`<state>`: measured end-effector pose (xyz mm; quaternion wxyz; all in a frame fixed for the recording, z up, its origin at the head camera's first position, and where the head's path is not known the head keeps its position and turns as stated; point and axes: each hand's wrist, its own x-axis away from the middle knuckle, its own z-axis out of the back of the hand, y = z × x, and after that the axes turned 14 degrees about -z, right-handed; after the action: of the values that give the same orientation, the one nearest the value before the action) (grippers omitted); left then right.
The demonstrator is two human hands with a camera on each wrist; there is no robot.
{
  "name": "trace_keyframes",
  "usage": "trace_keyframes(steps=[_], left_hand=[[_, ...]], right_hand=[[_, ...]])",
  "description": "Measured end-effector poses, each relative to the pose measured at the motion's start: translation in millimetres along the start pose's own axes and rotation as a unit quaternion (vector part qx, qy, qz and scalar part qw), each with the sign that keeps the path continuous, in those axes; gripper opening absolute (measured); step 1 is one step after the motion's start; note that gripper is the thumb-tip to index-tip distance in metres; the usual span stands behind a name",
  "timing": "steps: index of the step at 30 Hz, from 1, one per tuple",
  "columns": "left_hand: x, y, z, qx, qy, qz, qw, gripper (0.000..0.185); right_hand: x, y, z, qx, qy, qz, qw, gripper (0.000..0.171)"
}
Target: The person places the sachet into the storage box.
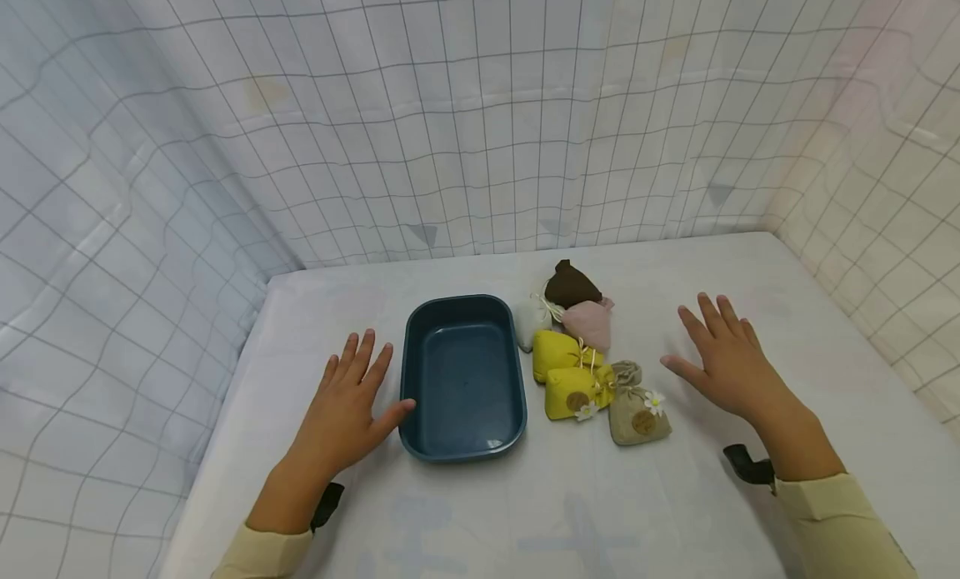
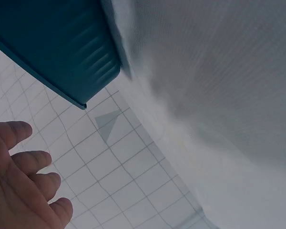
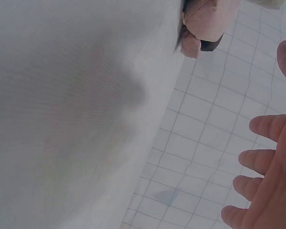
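Observation:
A dark blue rectangular tub (image 1: 465, 387) stands on the white table, with nothing in it. To its right lies a cluster of small drawstring pouches: a brown one (image 1: 572, 286), a pink one (image 1: 588, 323), a white one (image 1: 531, 322), two yellow ones (image 1: 553, 354) and a beige one (image 1: 639, 421) with a daisy. My left hand (image 1: 341, 421), fingers spread, hovers left of the tub, its thumb near the rim. Off to the right of the pouches, my right hand (image 1: 731, 366) is also spread and holds nothing. Part of the pink pouch (image 3: 212, 19) shows in the right wrist view.
White cloth with a dark grid (image 1: 465, 146) hangs behind the table and along both sides. The white tabletop (image 1: 480, 521) ends at the back against that cloth. Black wrist mounts (image 1: 748, 465) sit under the forearms.

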<state>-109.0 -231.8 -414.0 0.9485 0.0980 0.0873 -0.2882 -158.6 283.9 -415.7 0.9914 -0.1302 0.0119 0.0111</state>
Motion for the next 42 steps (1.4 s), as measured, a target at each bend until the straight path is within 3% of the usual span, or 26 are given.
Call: trace_keyframes(steps=[6, 11, 26, 42], left_hand=[[-1.2, 6.1, -1.0, 0.003, -0.012, -0.048, 0.9988, 0.102], [-0.5, 11.2, -5.0, 0.015, -0.029, -0.062, 0.9976, 0.108], [-0.9, 28.7, -12.8, 0.048, -0.087, 0.006, 0.9950, 0.129], [-1.8, 33.3, -20.3, 0.029, -0.083, 0.016, 0.9960, 0.135]], right_hand=[[1, 0, -1, -0.005, 0.006, 0.012, 1.000, 0.084], [3, -3, 1, -0.023, -0.003, 0.018, 1.000, 0.083], [12, -8, -3, -0.050, -0.025, 0.037, 0.998, 0.081], [16, -18, -5, -0.073, -0.023, 0.066, 0.995, 0.077]])
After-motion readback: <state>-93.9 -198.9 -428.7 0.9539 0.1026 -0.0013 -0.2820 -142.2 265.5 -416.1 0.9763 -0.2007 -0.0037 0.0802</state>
